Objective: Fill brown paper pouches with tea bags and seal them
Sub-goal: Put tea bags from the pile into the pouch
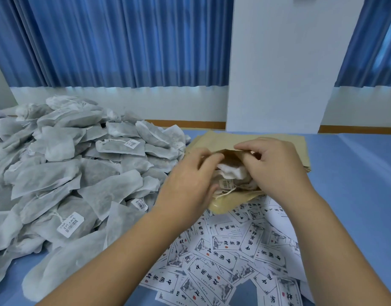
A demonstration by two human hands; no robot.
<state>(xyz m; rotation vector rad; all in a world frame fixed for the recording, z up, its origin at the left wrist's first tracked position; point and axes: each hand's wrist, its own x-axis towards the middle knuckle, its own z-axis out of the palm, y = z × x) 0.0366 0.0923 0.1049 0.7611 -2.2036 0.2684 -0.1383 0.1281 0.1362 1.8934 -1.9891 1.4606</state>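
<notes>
Brown pouch (223, 204) is held open between two hands: its upper lip is pinched by the right hand (276, 166), and several tea bags (231, 173) at its mouth are gripped by the left hand (188, 180). One heap (79, 162), uncountable, lies left.

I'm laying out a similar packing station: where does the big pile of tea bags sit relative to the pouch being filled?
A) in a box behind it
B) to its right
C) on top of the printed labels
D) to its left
D: the pile of tea bags lies loose on the blue table, left of the brown paper pouch.
</notes>
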